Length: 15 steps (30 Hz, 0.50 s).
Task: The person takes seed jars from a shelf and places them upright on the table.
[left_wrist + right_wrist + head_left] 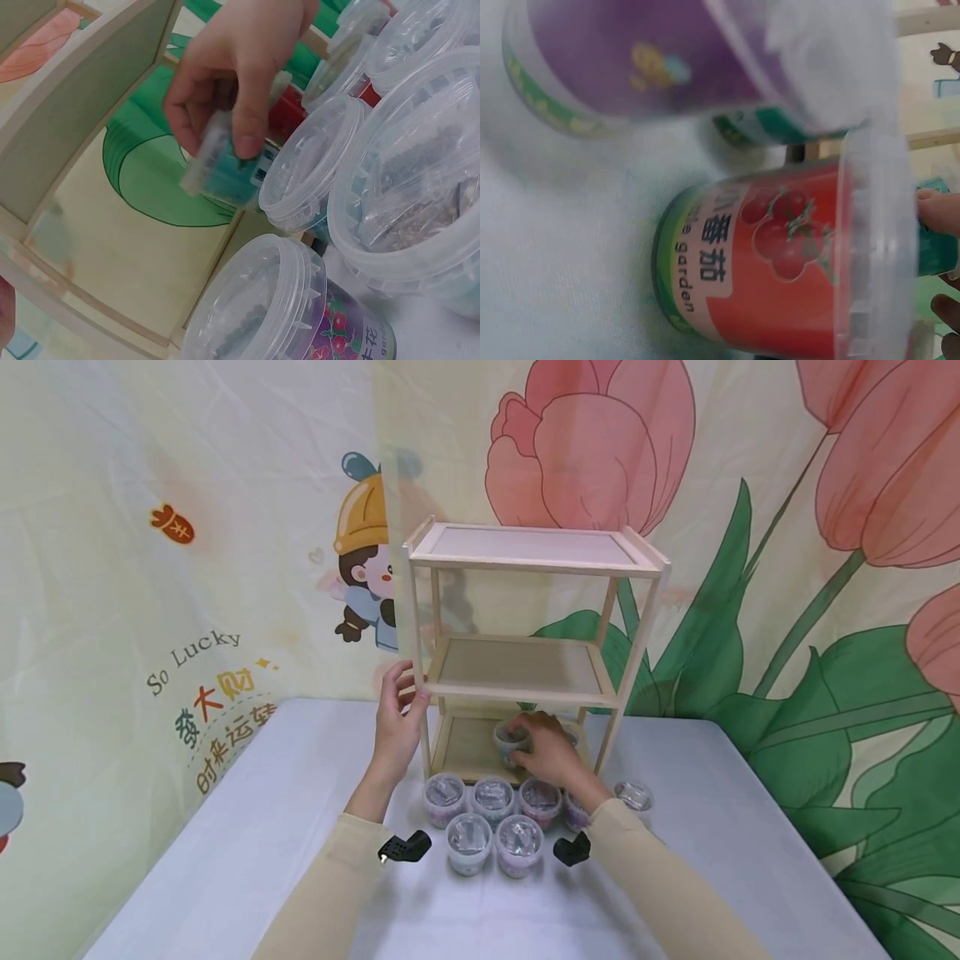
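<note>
A small wooden three-tier shelf rack (517, 693) stands on the white-covered table. My left hand (397, 727) grips its front left post beside the middle tier, thumb in front. With my right hand (551, 747) I hold a small clear-rimmed plastic tub (510, 743) with a teal label over the bottom tier. In the left wrist view, my right thumb and fingers pinch this tub (229, 169), which is tilted there. Part of another tub (572, 738) shows on the bottom tier behind my right hand.
Several lidded tubs (493, 797) stand in rows before the rack. One has a red tomato label (787, 255), another a purple label (652, 60). A further tub (633, 795) stands to the right, by my right sleeve. A printed cloth (247, 527) hangs behind the table.
</note>
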Available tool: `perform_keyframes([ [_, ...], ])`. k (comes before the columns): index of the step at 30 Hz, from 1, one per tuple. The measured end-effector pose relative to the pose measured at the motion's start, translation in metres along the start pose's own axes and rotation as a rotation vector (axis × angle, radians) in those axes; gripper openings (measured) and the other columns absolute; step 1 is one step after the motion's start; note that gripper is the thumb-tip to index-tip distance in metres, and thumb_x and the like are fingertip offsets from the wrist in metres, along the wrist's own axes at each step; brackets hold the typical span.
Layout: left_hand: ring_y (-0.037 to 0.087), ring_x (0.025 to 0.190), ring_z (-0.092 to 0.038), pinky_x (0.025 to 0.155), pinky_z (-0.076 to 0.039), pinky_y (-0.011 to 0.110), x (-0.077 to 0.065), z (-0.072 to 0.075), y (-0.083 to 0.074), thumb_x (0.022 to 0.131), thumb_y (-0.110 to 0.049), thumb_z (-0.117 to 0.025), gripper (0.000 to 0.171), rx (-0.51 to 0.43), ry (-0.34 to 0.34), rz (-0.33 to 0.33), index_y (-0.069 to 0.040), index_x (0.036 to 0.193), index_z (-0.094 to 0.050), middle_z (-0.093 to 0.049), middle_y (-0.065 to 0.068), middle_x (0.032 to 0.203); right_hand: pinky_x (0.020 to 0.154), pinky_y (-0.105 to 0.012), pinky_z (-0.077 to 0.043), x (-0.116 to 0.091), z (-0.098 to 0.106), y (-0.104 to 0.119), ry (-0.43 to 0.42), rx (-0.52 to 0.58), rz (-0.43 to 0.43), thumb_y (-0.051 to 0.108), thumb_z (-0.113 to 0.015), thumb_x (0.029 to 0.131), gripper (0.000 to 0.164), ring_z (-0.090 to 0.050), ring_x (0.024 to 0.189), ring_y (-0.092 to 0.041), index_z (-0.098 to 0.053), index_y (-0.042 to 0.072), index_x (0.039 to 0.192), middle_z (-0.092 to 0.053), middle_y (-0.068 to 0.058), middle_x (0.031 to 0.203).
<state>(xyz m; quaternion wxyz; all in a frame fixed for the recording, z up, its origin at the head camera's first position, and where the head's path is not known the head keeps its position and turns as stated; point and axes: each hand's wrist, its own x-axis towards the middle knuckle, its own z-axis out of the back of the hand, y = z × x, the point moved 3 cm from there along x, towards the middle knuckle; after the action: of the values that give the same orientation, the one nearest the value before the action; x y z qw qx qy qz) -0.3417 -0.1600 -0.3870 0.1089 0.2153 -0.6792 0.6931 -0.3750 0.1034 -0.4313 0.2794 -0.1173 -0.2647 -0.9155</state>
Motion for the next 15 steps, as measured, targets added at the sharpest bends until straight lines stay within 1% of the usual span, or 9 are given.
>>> perform_keyframes([
  [3, 0.029, 0.12, -0.051, 0.1, -0.043, 0.045, 0.0, -0.001, -0.001, 0.11, -0.017, -0.059, 0.049, -0.002, 0.002, 0.002, -0.026, 0.156, -0.042, -0.051, 0.016, 0.141, 0.104, -0.05, -0.05, -0.003, 0.004, 0.004, -0.036, 0.06, 0.005, 0.012, -0.088, 0.087, 0.038, -0.062, 0.12, -0.032, -0.07, 0.006, 0.121, -0.069, -0.011, 0.123],
  [8, 0.028, 0.118, -0.053, 0.098, -0.044, 0.044, 0.0, -0.001, -0.002, 0.109, -0.014, -0.058, 0.05, -0.002, -0.012, -0.006, -0.023, 0.155, -0.043, -0.052, 0.016, 0.14, 0.102, -0.05, -0.052, -0.012, 0.014, 0.013, -0.067, 0.146, -0.019, 0.012, -0.087, 0.089, 0.039, -0.061, 0.123, -0.032, -0.069, 0.008, 0.123, -0.066, -0.013, 0.129],
  [13, 0.027, 0.116, -0.054, 0.097, -0.045, 0.042, 0.001, -0.001, -0.001, 0.109, -0.011, -0.059, 0.049, -0.005, -0.02, -0.017, -0.022, 0.155, -0.044, -0.053, 0.017, 0.139, 0.098, -0.045, -0.057, -0.022, 0.021, 0.02, -0.079, 0.205, -0.017, 0.011, -0.085, 0.091, 0.038, -0.062, 0.121, -0.03, -0.068, 0.009, 0.125, -0.063, -0.012, 0.132],
  [15, 0.026, 0.115, -0.054, 0.097, -0.045, 0.042, 0.001, -0.001, -0.001, 0.109, -0.011, -0.059, 0.049, -0.007, -0.018, -0.017, -0.022, 0.155, -0.044, -0.052, 0.017, 0.139, 0.097, -0.044, -0.058, -0.027, 0.025, 0.023, -0.089, 0.25, -0.016, 0.008, -0.085, 0.091, 0.038, -0.062, 0.119, -0.03, -0.067, 0.009, 0.125, -0.062, -0.014, 0.132],
])
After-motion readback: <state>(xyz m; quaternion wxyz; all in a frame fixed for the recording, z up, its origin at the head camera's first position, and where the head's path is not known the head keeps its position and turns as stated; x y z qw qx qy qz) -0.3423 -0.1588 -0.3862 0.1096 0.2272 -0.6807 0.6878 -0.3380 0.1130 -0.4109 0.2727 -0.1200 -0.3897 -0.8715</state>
